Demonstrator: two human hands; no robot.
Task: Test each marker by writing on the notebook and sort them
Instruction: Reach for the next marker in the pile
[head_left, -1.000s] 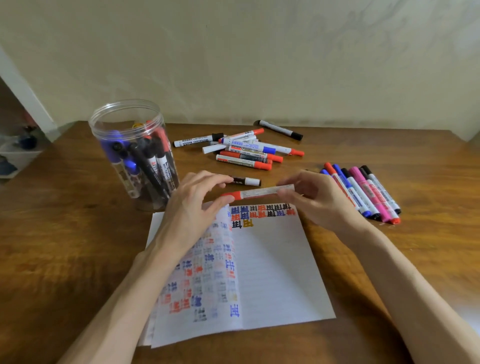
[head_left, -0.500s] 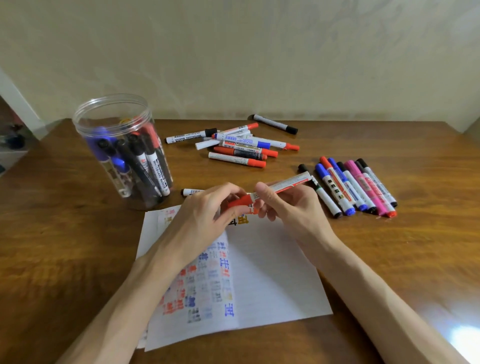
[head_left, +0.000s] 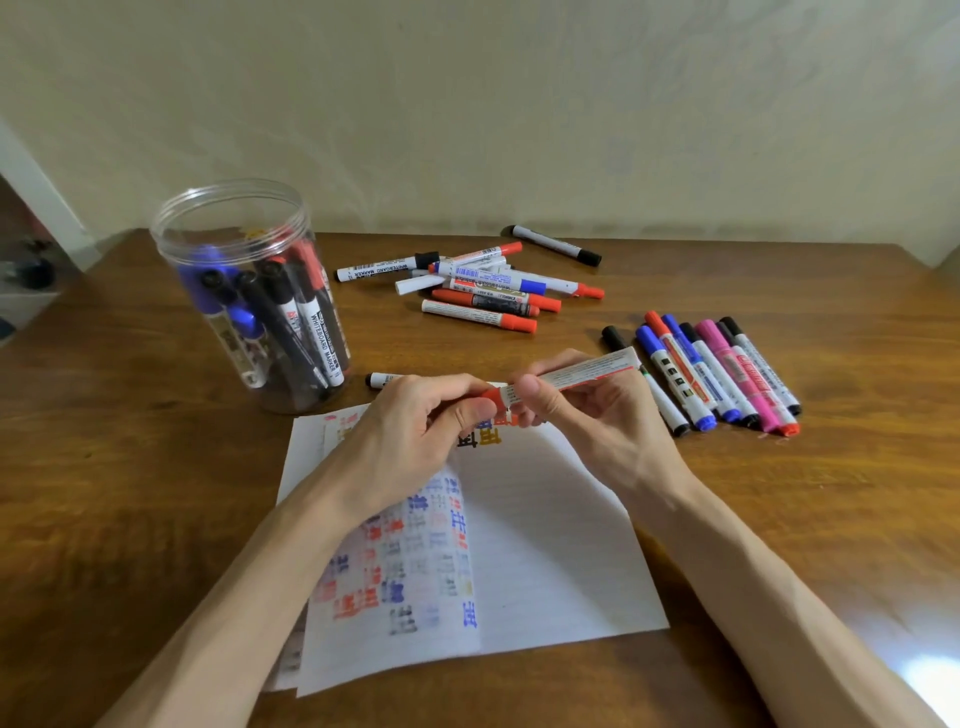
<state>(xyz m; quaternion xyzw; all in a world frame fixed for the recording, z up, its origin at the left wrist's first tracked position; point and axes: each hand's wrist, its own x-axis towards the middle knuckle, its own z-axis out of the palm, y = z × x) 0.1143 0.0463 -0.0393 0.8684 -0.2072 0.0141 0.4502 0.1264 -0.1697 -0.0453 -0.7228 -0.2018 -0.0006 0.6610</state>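
A red-capped white marker (head_left: 582, 373) is held above the top of the notebook (head_left: 545, 545). My left hand (head_left: 415, 431) pinches its red cap (head_left: 491, 399). My right hand (head_left: 582, 410) grips the barrel, thumb on top. The open notebook page carries coloured test marks near its top edge, partly hidden by my hands. A neat row of sorted markers (head_left: 722, 374) lies to the right. A loose pile of markers (head_left: 488, 286) lies further back.
A clear plastic jar (head_left: 254, 296) holding several markers stands at the left. A black-capped marker (head_left: 382, 380) lies behind my left hand. A lone black marker (head_left: 556, 245) lies near the wall. The wooden table (head_left: 130, 493) ends at the wall.
Both hands drew together over the notebook's top. The marker went from level to tilted, barrel end up to the right. My left hand closed on the red cap.
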